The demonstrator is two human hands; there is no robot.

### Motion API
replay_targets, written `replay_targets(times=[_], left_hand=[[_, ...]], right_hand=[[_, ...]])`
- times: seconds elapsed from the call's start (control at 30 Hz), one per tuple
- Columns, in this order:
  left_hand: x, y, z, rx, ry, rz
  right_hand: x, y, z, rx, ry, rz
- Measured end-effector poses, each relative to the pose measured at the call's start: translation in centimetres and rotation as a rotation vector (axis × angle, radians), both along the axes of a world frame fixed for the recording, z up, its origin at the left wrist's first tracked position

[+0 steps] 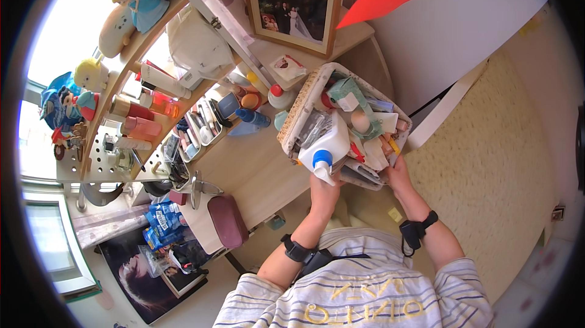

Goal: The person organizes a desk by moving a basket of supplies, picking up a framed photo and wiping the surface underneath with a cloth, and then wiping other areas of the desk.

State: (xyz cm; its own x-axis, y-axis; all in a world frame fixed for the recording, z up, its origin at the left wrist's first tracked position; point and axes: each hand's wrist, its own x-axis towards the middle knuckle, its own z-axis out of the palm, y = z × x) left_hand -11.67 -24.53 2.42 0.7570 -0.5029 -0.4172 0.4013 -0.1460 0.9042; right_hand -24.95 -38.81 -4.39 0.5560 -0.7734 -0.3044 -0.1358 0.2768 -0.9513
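A wicker basket (303,101) with a pale lining hangs tilted in front of me, over the desk's right end. My left hand (325,193) is closed on its near left side, below a white pump bottle (328,137) with a blue collar. At the near right corner my right hand (399,176) grips the rim, its fingers partly hidden by the basket. Inside lie a green box (345,98), a round beige item (360,122), clear plastic packaging (317,126), a red item (357,152) and several small packs.
The wooden desk (256,172) carries a framed wedding photo (291,16), a white bottle with a red cap (281,96), a blue bottle (253,118) and a maroon case (228,221). Shelves (131,66) on the left hold figurines and cosmetics. A white panel (439,29) stands at the far right.
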Motion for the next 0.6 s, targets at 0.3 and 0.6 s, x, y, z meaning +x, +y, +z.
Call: replay_targets(times=[0.3,0.6], left_hand=[[0.9,-1.3,-3.3,0.128,-0.346,-0.115],[3.2,-4.4,-2.9,0.155,-0.505,-0.127]], right_hand=[[-0.3,-0.5,-2.0,0.043,0.041,-0.024],[-0.4,-1.0,-4.9,0.281,-0.057,-0.05]])
